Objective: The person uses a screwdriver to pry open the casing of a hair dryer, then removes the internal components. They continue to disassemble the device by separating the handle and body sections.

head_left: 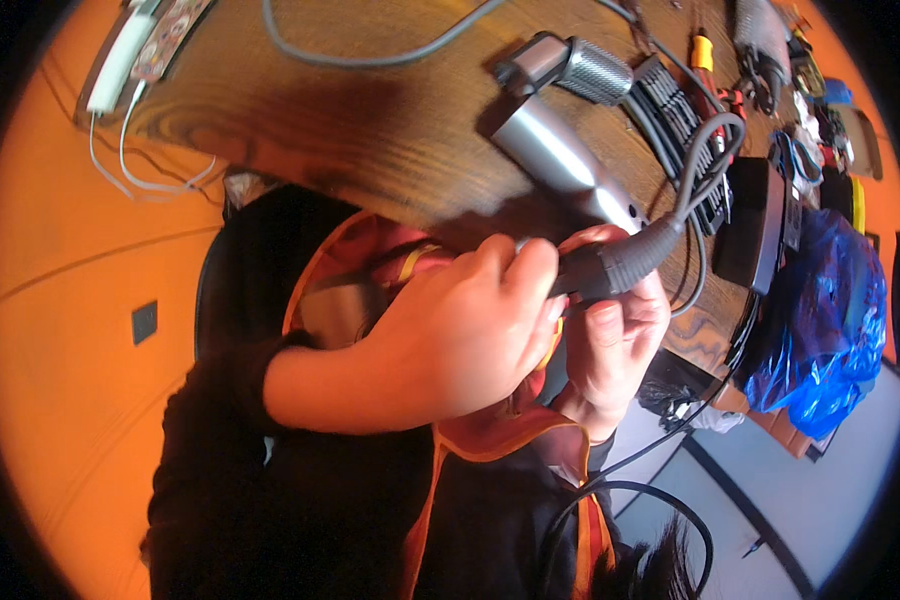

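Note:
A thick grey cord end point(615, 268) with a ribbed sleeve lies between my hands, close to the table's front edge. My right hand point(615, 345) holds it from below and behind, thumb raised. My left hand point(470, 325) is closed at its dark tip, fingers pinched together; what sits inside the pinch is hidden. From the ribbed sleeve the cord loops up and to the right. Just beyond my hands a silver tube point(560, 155), like an appliance handle, rests on the table. A perforated metal cylinder point(597, 72) lies past it.
The wooden table point(370, 125) carries a black tool set point(665, 110), a yellow-handled screwdriver point(703, 52) and a black box point(750, 225) at right. A blue plastic bag point(820, 320) bulges beside the right edge. A power strip point(145, 50) sits far left; cables cross the table.

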Demonstrator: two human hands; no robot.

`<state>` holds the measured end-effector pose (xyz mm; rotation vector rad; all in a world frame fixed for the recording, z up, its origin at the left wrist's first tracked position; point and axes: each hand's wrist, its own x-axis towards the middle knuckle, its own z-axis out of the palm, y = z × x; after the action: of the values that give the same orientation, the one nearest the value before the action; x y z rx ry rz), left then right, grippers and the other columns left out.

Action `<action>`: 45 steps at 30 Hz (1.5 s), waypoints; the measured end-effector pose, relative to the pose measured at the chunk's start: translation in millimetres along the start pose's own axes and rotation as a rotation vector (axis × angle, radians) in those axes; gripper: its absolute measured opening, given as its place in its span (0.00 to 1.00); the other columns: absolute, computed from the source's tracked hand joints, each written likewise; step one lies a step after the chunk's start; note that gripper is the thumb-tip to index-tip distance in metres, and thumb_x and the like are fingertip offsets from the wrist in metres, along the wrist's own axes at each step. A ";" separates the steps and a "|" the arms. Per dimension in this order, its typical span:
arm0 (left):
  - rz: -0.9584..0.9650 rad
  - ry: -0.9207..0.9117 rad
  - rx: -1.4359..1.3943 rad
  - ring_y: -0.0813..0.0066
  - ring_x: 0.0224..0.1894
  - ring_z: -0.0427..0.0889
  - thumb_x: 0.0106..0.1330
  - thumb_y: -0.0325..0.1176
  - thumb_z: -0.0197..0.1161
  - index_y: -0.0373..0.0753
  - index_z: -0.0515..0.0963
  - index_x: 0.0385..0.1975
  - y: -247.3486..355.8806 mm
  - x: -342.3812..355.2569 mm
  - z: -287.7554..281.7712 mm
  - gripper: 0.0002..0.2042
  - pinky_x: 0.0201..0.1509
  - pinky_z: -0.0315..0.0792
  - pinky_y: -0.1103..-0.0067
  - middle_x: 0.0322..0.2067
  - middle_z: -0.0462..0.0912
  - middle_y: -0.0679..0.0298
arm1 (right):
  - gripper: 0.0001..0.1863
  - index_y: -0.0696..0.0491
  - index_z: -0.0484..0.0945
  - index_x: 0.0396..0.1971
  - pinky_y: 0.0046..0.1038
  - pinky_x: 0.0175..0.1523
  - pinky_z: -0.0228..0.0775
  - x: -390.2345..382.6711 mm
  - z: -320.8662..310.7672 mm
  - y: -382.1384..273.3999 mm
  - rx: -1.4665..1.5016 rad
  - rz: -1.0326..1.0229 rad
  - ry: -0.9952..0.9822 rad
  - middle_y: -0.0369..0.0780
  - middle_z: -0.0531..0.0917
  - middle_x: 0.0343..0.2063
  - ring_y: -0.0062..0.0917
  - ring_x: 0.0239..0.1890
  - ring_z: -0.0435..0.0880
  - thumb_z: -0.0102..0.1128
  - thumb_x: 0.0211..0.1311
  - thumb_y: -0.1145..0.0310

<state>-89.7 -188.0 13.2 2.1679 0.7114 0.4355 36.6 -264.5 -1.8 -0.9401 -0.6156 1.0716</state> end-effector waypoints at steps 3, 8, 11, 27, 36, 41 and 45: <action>0.084 0.043 -0.093 0.57 0.19 0.73 0.53 0.40 0.62 0.33 0.65 0.32 -2.6 1.0 -3.9 0.19 0.21 0.68 0.69 0.21 0.70 0.55 | 0.23 0.63 0.68 0.45 0.24 0.50 0.65 2.7 2.9 -4.3 -0.048 -0.005 -0.007 0.42 0.74 0.41 0.22 0.43 0.74 0.64 0.46 0.77; 0.142 0.032 -0.107 0.57 0.22 0.75 0.48 0.45 0.67 0.34 0.66 0.31 -9.2 2.3 -3.5 0.22 0.22 0.68 0.70 0.21 0.72 0.56 | 0.23 0.63 0.72 0.40 0.21 0.44 0.68 5.4 2.2 -14.3 -0.060 0.029 -0.024 0.39 0.78 0.34 0.20 0.36 0.77 0.69 0.41 0.78; 0.135 -0.037 -0.147 0.56 0.24 0.75 0.49 0.42 0.66 0.34 0.67 0.33 -14.4 0.0 -4.2 0.21 0.24 0.68 0.70 0.22 0.72 0.55 | 0.23 0.62 0.73 0.39 0.21 0.44 0.69 5.5 1.2 -17.6 -0.055 0.079 -0.024 0.39 0.79 0.32 0.20 0.36 0.77 0.71 0.39 0.78; -0.210 -0.092 -0.413 0.69 0.22 0.76 0.56 0.32 0.55 0.34 0.72 0.31 -38.0 -3.8 -23.8 0.08 0.29 0.68 0.80 0.21 0.77 0.61 | 0.07 0.58 0.79 0.31 0.25 0.34 0.70 31.9 -9.1 -46.4 -1.176 -0.346 0.297 0.42 0.80 0.25 0.30 0.28 0.80 0.60 0.49 0.76; -0.182 -0.040 -0.408 0.70 0.22 0.77 0.57 0.30 0.56 0.33 0.71 0.32 -40.3 1.1 -35.6 0.08 0.29 0.68 0.80 0.19 0.76 0.59 | 0.06 0.59 0.78 0.28 0.26 0.34 0.69 73.6 -21.3 -51.5 -1.510 -0.273 0.168 0.44 0.79 0.26 0.35 0.28 0.79 0.59 0.47 0.78; -0.197 -0.042 -0.486 0.74 0.19 0.75 0.59 0.29 0.53 0.30 0.70 0.33 -42.4 10.4 -41.8 0.08 0.25 0.67 0.82 0.17 0.75 0.60 | 0.05 0.58 0.77 0.22 0.33 0.37 0.71 102.9 -25.5 -38.4 -1.684 -0.306 0.069 0.44 0.75 0.24 0.36 0.33 0.76 0.53 0.43 0.78; -0.193 -0.031 -0.516 0.77 0.19 0.74 0.61 0.28 0.52 0.29 0.69 0.34 -43.2 16.2 -42.5 0.08 0.24 0.67 0.83 0.17 0.75 0.62 | 0.04 0.58 0.76 0.20 0.32 0.35 0.71 104.9 -29.9 -34.5 -1.740 -0.342 0.034 0.43 0.75 0.25 0.35 0.33 0.75 0.53 0.41 0.79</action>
<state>-113.9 -130.4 7.2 1.6047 0.6938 0.4274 116.1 -183.5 12.4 -2.1643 -1.6625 -0.0516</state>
